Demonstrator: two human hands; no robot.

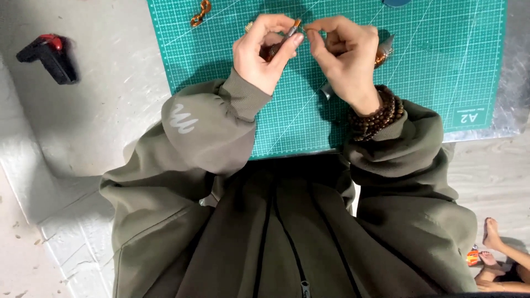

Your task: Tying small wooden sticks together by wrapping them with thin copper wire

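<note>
1. I am looking down at my two hands working over a green cutting mat [419,83] that is lying on a pale grey counter [105,116].
2. My left hand [265,52] is pinching a slim brown tool [291,32] with a coppery tip; its grip is closing on that tool between thumb and forefinger, and the tip is pointing toward the other hand.
3. My right hand [345,55] is meeting it near the mat's far edge, thumb and forefinger pressing together just beside the tool tip. They seem to be pinching something very small, but I cannot tell what it is.
4. The two hands are almost touching at the fingertips, held just above the mat, a little left of its middle.
5. A dark brown beaded bracelet [378,113], wound in several rows, is sitting on my right wrist against the olive sleeve [403,149].
6. A piece of orange chain [201,13] is lying on the mat near its far left corner, well apart from the hands.
7. An orange-brown beaded piece [382,53] is peeking out from behind my right hand, mostly hidden.
8. A black tool with a red top [48,55] is resting on the counter, off the mat toward the left edge.
9. Someone else's bare feet [494,254] are showing at the lower right, on the floor.
</note>
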